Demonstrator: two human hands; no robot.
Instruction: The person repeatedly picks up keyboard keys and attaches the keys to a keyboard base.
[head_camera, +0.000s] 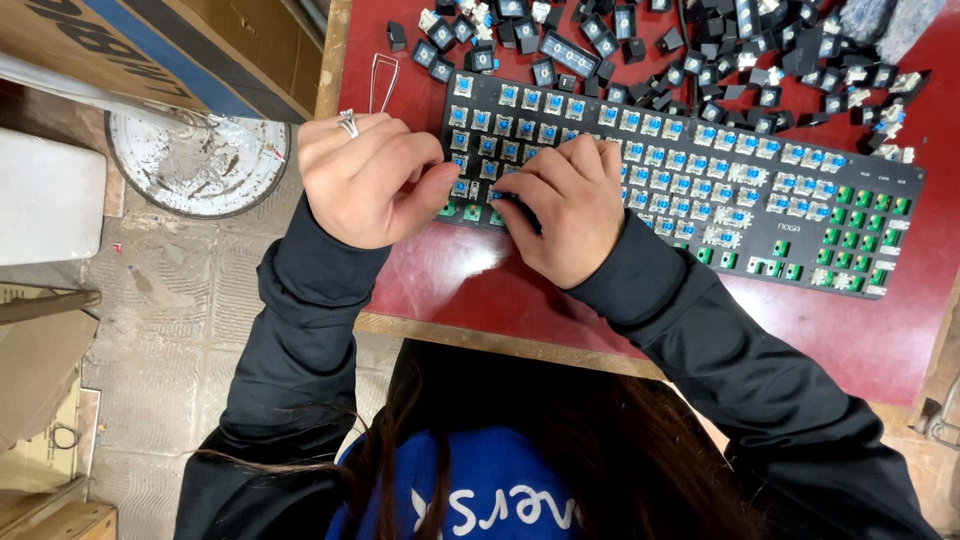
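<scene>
Both hands cover the keyboard's (700, 190) seven o'clock corner, so the switches beneath and either grip stay unseen. At twelve o'clock the loose keycaps (640, 40) run off the edge; their legends are too small to tell.

One keyboard (690, 190), one wire puller (381, 82), two hands—loose keycaps (700, 50) too many to count.

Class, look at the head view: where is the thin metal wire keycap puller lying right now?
The thin metal wire keycap puller lies on the red table, upper left, just beyond the left hand and left of the black keyboard.
</scene>
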